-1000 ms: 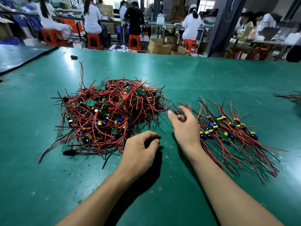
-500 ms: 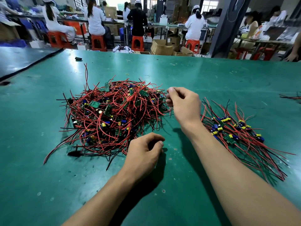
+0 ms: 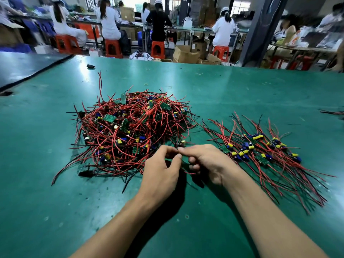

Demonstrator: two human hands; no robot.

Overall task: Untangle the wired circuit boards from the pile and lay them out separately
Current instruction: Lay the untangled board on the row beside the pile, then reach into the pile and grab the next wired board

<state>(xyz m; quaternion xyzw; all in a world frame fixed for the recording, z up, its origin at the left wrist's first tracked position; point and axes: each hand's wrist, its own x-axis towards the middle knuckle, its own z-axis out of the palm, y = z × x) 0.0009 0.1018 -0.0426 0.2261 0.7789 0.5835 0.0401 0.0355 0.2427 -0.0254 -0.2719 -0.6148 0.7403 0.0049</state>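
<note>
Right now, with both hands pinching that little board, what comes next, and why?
Probably ease the small wired circuit board rightward, clear of the tangled pile of red-wired green boards. The left hand and right hand both pinch it at that pile's near edge, and freed boards lie to the right.

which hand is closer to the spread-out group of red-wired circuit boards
Right. The right hand lies just left of the spread-out group of red-wired circuit boards; the left hand is farther left, before the tangled red wire pile. Both pinch one red wire.
</note>
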